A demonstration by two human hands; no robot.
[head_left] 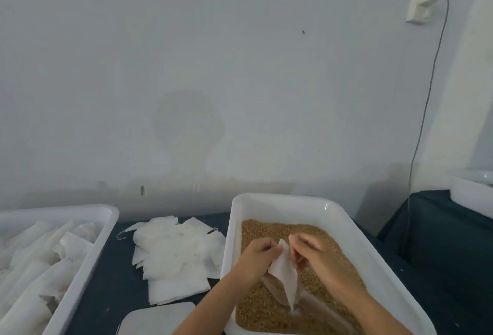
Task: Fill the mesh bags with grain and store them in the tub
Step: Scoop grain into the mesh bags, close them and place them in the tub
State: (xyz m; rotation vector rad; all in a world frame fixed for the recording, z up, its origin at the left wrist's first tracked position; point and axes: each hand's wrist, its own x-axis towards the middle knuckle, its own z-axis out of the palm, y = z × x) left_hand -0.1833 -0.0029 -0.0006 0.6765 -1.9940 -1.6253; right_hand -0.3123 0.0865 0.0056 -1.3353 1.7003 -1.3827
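Observation:
A white tray (344, 217) at the right holds brown grain (269, 310). Over the grain, my left hand (257, 257) and my right hand (317, 260) both pinch the top edge of one white mesh bag (285, 274). The bag hangs down, its lower tip close to the grain. At the far left a white tub (88, 262) holds several filled white bags (32, 268). Between tub and tray lies a pile of flat empty mesh bags (176, 257) on the dark table.
A flat white rectangular object (157, 320) lies at the table's front edge between tub and tray. A white wall rises right behind the table. A cable (424, 121) hangs from a wall socket at the right. Another white container (472, 190) stands at the far right.

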